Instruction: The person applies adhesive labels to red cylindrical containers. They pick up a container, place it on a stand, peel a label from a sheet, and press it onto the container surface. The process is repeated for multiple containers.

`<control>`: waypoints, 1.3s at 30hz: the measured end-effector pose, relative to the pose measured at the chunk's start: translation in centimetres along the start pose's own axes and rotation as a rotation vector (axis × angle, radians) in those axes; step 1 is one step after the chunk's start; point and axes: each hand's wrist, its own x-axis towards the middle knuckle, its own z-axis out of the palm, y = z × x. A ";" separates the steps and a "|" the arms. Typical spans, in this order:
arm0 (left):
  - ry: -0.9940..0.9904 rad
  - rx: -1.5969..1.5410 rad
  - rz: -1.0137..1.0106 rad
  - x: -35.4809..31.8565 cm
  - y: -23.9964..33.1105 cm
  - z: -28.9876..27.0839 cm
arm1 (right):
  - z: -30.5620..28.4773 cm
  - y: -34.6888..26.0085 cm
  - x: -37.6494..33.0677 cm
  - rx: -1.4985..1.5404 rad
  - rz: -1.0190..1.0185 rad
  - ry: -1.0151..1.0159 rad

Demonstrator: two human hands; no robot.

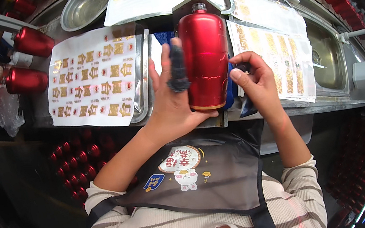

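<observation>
Bottle (206,58) against left hand (169,106); dark item (242,67) at right hand (262,82) is indistinct.

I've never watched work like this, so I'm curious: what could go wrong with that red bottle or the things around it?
The red bottle might roll or slip: the left hand is along its side with fingers extended, not wrapped around it. The right hand is close to the gold-patterned sheets, so it might nudge them out of place.
</observation>
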 end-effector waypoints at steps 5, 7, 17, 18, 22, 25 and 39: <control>0.035 0.251 0.119 0.1 -0.2 0.7 | 1.1 0.1 -0.1 -0.082 -0.006 -0.003; 0.022 0.140 0.086 -0.4 -1.0 0.5 | 1.8 -0.9 -0.5 -0.143 -0.029 0.015; 0.008 -0.003 0.175 -0.8 -3.5 1.2 | 2.8 -1.3 -1.2 -0.441 -0.202 0.085; -0.094 0.012 0.167 -0.5 -3.1 -0.4 | 2.1 -1.5 -1.1 -0.383 -0.149 0.067; 0.087 -0.182 -0.032 -1.0 -5.3 -4.8 | -0.6 -1.3 -0.4 -0.135 -0.020 0.069; 0.325 -0.230 -0.613 -0.5 -10.5 -10.2 | -2.0 -1.0 -0.5 -0.129 -0.017 0.138; 0.461 0.835 -0.223 2.5 -25.9 -18.5 | -2.2 -0.4 -1.3 -0.149 0.059 0.172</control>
